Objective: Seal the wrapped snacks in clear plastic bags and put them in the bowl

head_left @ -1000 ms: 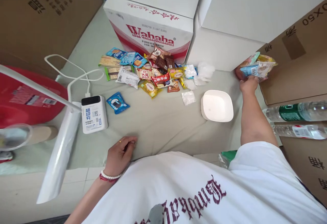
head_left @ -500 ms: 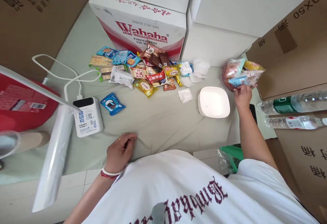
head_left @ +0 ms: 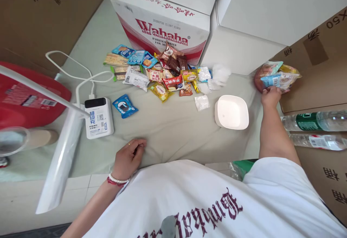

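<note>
At the far right, my right hand (head_left: 271, 97) is closed on the near edge of a reddish bowl (head_left: 258, 82) heaped with wrapped snacks. A light blue packet (head_left: 271, 80) lies just above its fingertips, and its grip on the rim is partly hidden. Loosely curled, my left hand (head_left: 129, 158) rests on the cloth at the table's near edge, with nothing visible in it. Between the hands, nearer the right one, stands an empty white bowl (head_left: 231, 112). Beyond the left hand lies a blue snack packet (head_left: 125, 106).
Assorted wrapped snacks (head_left: 173, 82) are piled before a Wahaha carton (head_left: 162, 24). Crumpled clear wrappers (head_left: 202, 102) lie beside them. A white power bank (head_left: 99, 118) with a cable and a white lamp (head_left: 58, 165) stand left. Two plastic bottles (head_left: 320, 120) are at right.
My right hand has moved to the right, and the reddish bowl of snacks has shifted right with it. My left hand stays put. The whole view has shifted slightly.
</note>
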Tool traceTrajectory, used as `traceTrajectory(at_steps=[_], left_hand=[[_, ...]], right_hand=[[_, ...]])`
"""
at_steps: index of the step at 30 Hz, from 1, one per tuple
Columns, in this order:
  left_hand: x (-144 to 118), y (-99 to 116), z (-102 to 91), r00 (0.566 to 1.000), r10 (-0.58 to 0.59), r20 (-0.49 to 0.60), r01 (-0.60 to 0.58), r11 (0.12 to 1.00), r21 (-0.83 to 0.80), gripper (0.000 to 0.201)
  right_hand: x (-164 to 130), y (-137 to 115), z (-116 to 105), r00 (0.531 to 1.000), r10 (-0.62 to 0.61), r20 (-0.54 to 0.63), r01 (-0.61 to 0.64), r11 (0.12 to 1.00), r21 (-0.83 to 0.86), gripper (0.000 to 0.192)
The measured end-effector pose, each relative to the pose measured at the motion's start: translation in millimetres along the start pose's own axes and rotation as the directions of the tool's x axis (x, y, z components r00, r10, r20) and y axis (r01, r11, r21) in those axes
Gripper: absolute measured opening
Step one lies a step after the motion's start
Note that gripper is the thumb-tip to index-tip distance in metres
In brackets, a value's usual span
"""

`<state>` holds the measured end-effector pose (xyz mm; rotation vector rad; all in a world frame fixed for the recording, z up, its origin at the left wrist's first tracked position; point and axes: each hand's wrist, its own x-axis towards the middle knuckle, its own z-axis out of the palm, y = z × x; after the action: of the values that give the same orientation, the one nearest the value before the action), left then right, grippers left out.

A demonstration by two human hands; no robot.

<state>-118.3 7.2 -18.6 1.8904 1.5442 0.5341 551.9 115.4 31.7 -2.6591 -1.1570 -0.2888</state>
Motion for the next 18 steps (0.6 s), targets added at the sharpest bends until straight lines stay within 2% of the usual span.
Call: traceTrajectory(at_steps=[2, 5, 7, 9, 10, 11, 13, 14, 15, 16, 18], left_hand=[[-0.8, 1.8, 0.5, 1.000, 0.009, -0.023, -0.010, 1.000, -0.011, 0.027], [-6.4, 5.3, 1.5, 0.992, 0.036, -0.121, -0.042, 0.998, -0.046, 0.024], [-10.2, 7.7, 1.0, 0.979, 0.053, -0.197, -0.067, 0.995, -0.068, 0.021], [-11.5, 10.2, -1.0, 0.968, 0.070, -0.242, -0.092, 0.992, -0.083, 0.020], [-10.9, 11.6, -2.3, 0.965, 0.077, -0.251, -0.101, 0.991, -0.086, 0.020], [-9.5, 13.1, -3.7, 0.964, 0.085, -0.252, -0.111, 0.990, -0.089, 0.020], [-5.5, 16.9, -5.5, 0.965, 0.107, -0.240, -0.134, 0.986, -0.097, 0.020], [-3.5, 19.1, -5.7, 0.965, 0.123, -0.232, -0.150, 0.983, -0.103, 0.020], [-1.8, 21.4, -5.4, 0.964, 0.141, -0.224, -0.169, 0.979, -0.111, 0.021], [-0.6, 23.7, -4.6, 0.963, 0.159, -0.219, -0.189, 0.975, -0.121, 0.021], [-0.2, 27.5, -2.5, 0.957, 0.195, -0.214, -0.227, 0.964, -0.138, 0.021]], right_hand=[[8.9, -9.5, -4.6, 1.000, -0.009, 0.020, 0.009, 1.000, -0.002, 0.031], [7.1, -32.7, -13.4, 0.999, -0.042, -0.010, 0.042, 0.999, -0.003, 0.032], [-2.4, -55.2, -20.0, 0.991, -0.136, -0.011, 0.136, 0.988, 0.071, 0.032], [-15.5, -82.4, -26.1, 0.946, -0.316, 0.076, 0.290, 0.926, 0.243, 0.034], [-22.8, -97.2, -28.3, 0.887, -0.434, 0.155, 0.365, 0.867, 0.338, 0.033], [-30.4, -112.4, -29.7, 0.798, -0.552, 0.244, 0.428, 0.802, 0.417, 0.030], [-46.2, -143.2, -28.8, 0.568, -0.719, 0.400, 0.546, 0.693, 0.471, 0.020], [-54.3, -158.3, -26.2, 0.474, -0.756, 0.451, 0.612, 0.651, 0.448, 0.016], [-62.1, -172.9, -22.3, 0.423, -0.770, 0.478, 0.674, 0.620, 0.402, 0.016], [-69.3, -186.7, -17.4, 0.410, -0.772, 0.487, 0.723, 0.600, 0.343, 0.018], [-80.7, -210.1, -6.6, 0.444, -0.748, 0.493, 0.760, 0.606, 0.234, 0.024]])
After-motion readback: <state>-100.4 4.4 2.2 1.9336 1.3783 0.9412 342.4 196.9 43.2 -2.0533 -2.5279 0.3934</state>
